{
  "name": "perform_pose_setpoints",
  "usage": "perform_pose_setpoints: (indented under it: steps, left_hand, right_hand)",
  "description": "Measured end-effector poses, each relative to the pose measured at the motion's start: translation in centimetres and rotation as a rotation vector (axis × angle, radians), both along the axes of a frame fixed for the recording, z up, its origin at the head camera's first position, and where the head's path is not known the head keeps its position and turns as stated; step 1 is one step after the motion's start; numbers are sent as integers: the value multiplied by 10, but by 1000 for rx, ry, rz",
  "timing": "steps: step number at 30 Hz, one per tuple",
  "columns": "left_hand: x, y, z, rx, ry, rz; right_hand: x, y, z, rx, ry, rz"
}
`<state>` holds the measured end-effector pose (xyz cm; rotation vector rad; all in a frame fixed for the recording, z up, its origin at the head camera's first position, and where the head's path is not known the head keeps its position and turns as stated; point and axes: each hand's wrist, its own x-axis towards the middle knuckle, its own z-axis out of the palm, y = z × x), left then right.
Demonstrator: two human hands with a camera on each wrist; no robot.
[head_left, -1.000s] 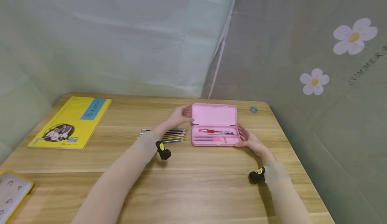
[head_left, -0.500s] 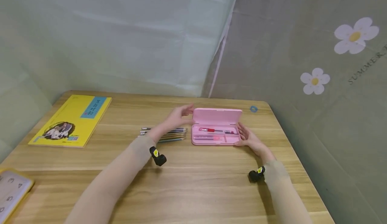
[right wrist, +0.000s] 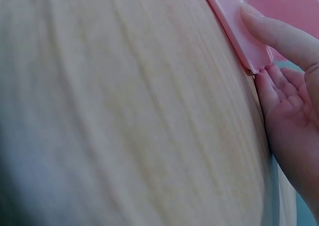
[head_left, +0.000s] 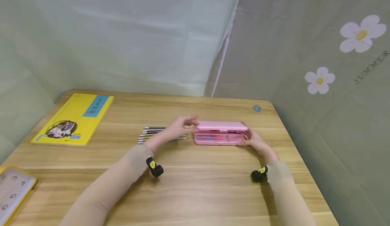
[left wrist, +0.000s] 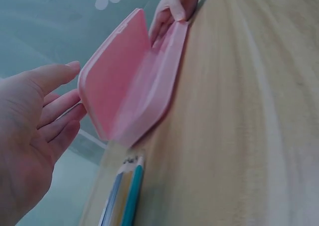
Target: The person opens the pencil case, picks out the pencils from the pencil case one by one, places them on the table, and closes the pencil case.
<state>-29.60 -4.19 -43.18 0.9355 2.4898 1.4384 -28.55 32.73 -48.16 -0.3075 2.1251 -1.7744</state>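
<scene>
A pink pencil case (head_left: pixel 202 141) lies on the table with its lid (head_left: pixel 220 125) tilted partway down. Inside, a pink pen (head_left: pixel 210 137) shows in the front compartment; a red-capped pen behind it is mostly hidden by the lid. At the lid's left end is my left hand (head_left: pixel 176 127), its rather straight fingers (left wrist: pixel 67 106) touching the lid's edge. My right hand (head_left: pixel 256 142) holds the case's right end, thumb (right wrist: pixel 274 34) against the front wall and fingers at the end. Several pencils (head_left: pixel 152 131) lie partly beneath my left forearm.
A yellow book (head_left: pixel 71 119) lies at the table's back left. A yellow-framed number board (head_left: pixel 16 192) sits at the near left edge. One blue ring (head_left: pixel 257 108) rests near the back right corner. Curtains (head_left: pixel 137 39) hang behind the table (head_left: pixel 195 192).
The pencil case's lid has swung forward and down from standing wide open, with my left hand moving along at its end. My right hand has stayed at the case's right end.
</scene>
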Motion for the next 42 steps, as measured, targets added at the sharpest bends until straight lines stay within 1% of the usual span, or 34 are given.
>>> perform_pose_setpoints:
  steps: [4, 6, 8, 13, 17, 25, 36, 42]
  left_hand:
    - [0, 1, -10, -11, -12, 3]
    - [1, 2, -12, -14, -16, 11]
    - [1, 3, -14, -14, -17, 19]
    - [3, 5, -17, -22, -4, 40]
    - [2, 7, -21, -49, -14, 59]
    - [0, 9, -23, -98, -26, 81]
    - [-1, 9, -25, -135, 19, 77]
    - [-2, 10, -26, -144, -8, 77]
  right_hand:
    - [-1, 0, 0, 13, 3, 0]
    - [-1, -1, 0, 17, 3, -3]
    - [-1, -1, 0, 6, -5, -6]
    - [-1, -1, 1, 38, 1, -7]
    - [0, -1, 2, 55, 9, -7]
    - [-1, 1, 1, 67, -4, -22]
    - [0, -1, 4, 68, -30, -31]
    - [0, -1, 3, 67, -24, -29]
